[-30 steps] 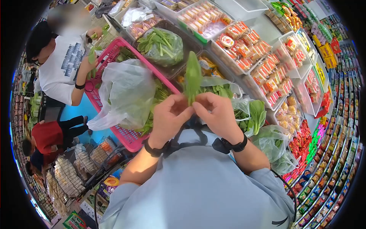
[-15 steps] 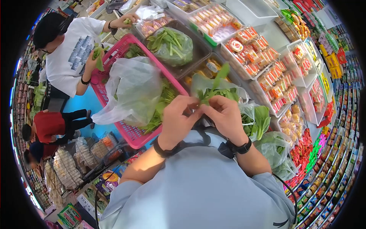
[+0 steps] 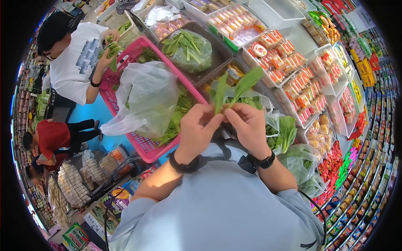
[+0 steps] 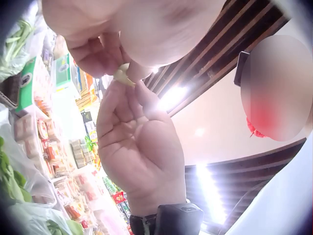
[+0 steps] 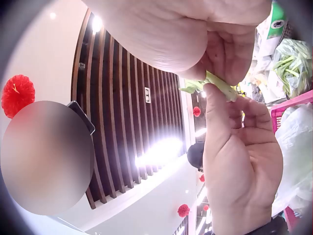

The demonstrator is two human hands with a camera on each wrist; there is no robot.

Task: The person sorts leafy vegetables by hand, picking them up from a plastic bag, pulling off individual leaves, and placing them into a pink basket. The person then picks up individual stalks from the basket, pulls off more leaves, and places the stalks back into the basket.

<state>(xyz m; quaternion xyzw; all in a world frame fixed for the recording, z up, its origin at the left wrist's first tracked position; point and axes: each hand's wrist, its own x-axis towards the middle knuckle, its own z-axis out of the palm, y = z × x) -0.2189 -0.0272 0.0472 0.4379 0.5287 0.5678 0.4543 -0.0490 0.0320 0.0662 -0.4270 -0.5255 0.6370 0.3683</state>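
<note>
Both hands meet in front of the chest around a leafy green vegetable. My left hand (image 3: 197, 129) pinches the base of a blurred upright leaf (image 3: 220, 95). Thumb and fingers of my right hand (image 3: 248, 128) pinch the stem of a second leaf (image 3: 247, 83), which leans away to the right. In the left wrist view a pale stem end (image 4: 124, 76) shows between the fingertips of the two hands. The right wrist view has the light green stalk (image 5: 220, 87) caught between them. Behind the hands lies an open plastic bag of greens (image 3: 251, 101).
A pink basket (image 3: 146, 153) stands at left with greens and a white plastic bag (image 3: 146, 100). Bagged greens (image 3: 187, 50) sit in a dark crate beyond. Bins of packaged snacks (image 3: 274, 52) fill the right. Another person (image 3: 79, 62) handles greens at upper left.
The view has shifted slightly, and the hands sit a little lower. The single upright leaf has become two leaves spread apart, one at each hand. The other person's hands have come together.
</note>
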